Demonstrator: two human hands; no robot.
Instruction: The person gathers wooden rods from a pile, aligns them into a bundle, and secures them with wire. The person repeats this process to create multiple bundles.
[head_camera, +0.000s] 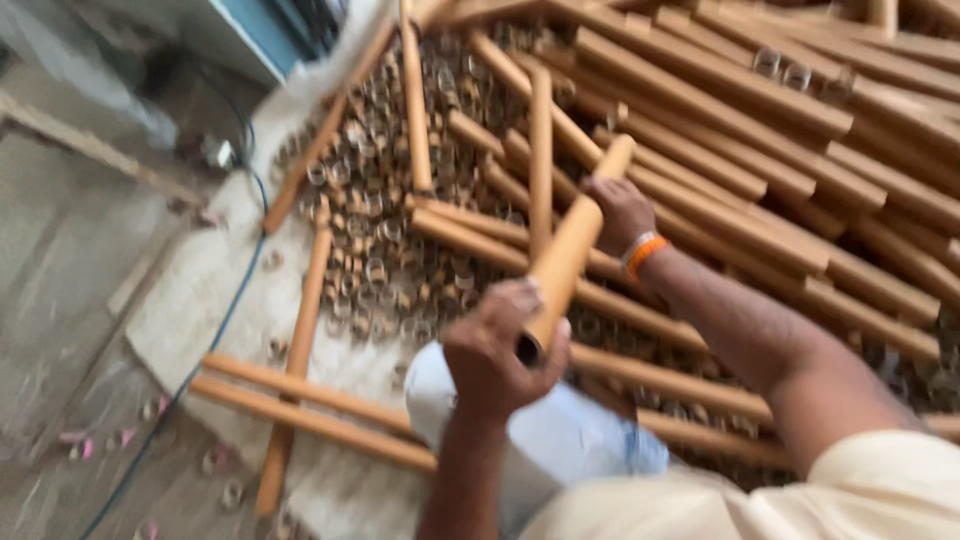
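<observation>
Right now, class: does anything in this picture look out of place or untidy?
Yes. Short cut rings lie scattered among criss-crossed cardboard tubes, some spilled onto the floor. Both hands, left and right, grip one tube.

Grey concrete floor (60, 260) at left, crossed by a blue cable (215, 335); pale sheet (200, 290) spread over it; daylight.

Tan-brown long cardboard tube (570, 245); matching tan cardboard tubes in a pile (760, 130); short brownish cut rings (380, 230) with pale rims; orange-and-white wristband (643, 252); cream sleeve (880, 485); light-blue cloth (560, 440); blue cable (215, 335); grey concrete floor (60, 260).
</observation>
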